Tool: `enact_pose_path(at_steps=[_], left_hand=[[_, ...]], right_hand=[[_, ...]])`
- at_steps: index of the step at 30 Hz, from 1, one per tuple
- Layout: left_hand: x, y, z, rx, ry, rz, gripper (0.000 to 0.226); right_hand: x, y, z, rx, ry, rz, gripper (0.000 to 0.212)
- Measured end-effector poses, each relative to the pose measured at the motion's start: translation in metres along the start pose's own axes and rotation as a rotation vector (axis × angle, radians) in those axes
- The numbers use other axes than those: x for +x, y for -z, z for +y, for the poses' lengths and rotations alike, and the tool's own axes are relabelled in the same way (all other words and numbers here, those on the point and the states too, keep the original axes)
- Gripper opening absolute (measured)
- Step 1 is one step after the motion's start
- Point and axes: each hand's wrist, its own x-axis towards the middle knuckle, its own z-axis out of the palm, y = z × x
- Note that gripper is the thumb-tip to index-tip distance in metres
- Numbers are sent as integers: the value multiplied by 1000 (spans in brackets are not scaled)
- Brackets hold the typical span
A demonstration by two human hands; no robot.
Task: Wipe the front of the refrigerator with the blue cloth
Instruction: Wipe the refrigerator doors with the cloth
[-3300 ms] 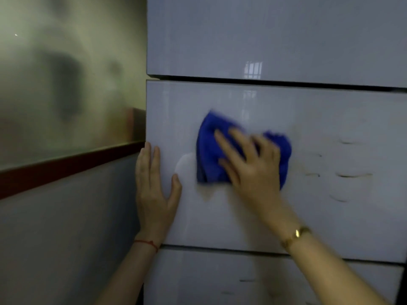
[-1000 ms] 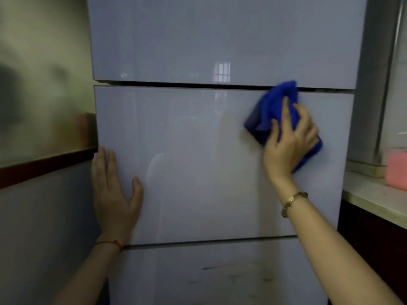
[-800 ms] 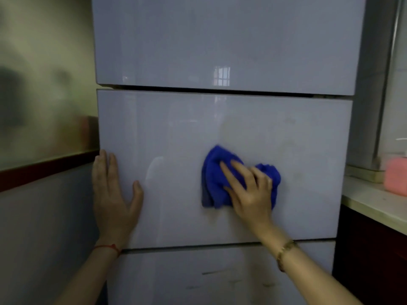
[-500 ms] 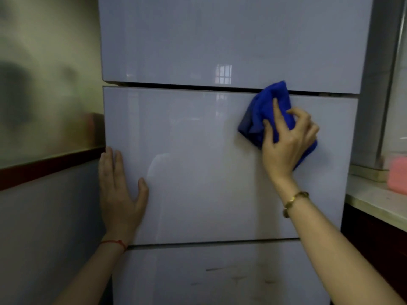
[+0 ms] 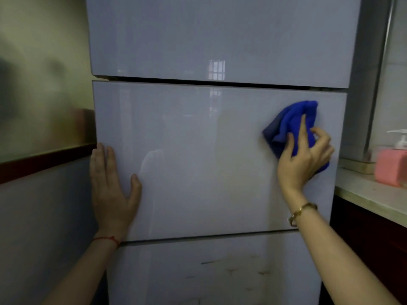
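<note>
The pale glossy refrigerator (image 5: 198, 150) fills the middle of the view, with three stacked door panels. My right hand (image 5: 305, 159) presses the crumpled blue cloth (image 5: 290, 119) against the middle panel, close to its right edge. My left hand (image 5: 110, 186) lies flat and open on the left edge of the same panel, fingers pointing up. Dark smudges mark the lower panel (image 5: 231, 269).
A countertop (image 5: 372, 194) adjoins the refrigerator on the right, carrying a pink box (image 5: 389, 167) and a white pump dispenser (image 5: 402, 139). A wall with a dark red rail (image 5: 44, 161) runs along the left side.
My right hand has slid the blue cloth from the top of the middle panel down and to the right, near the right edge. The left hand has stayed flat on the left edge.
</note>
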Motion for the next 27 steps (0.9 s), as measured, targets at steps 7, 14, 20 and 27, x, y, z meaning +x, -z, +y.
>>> enact_pose_path(at_steps=[7,14,20,27], left_hand=[[1,1,1,-1,-4,0,66],[2,2,-1,11,7,-18,67],[1,1,-3,5,10,-35,68],[0,-1,-3,-3,3,-17,66]], right_hand=[[-113,34,14,23,409,-247,40],[33,-25,-98,69,185,-56,40],[-108,7,-90,189,946,-233,38],[-1,-16,-101,89,319,-113,41]])
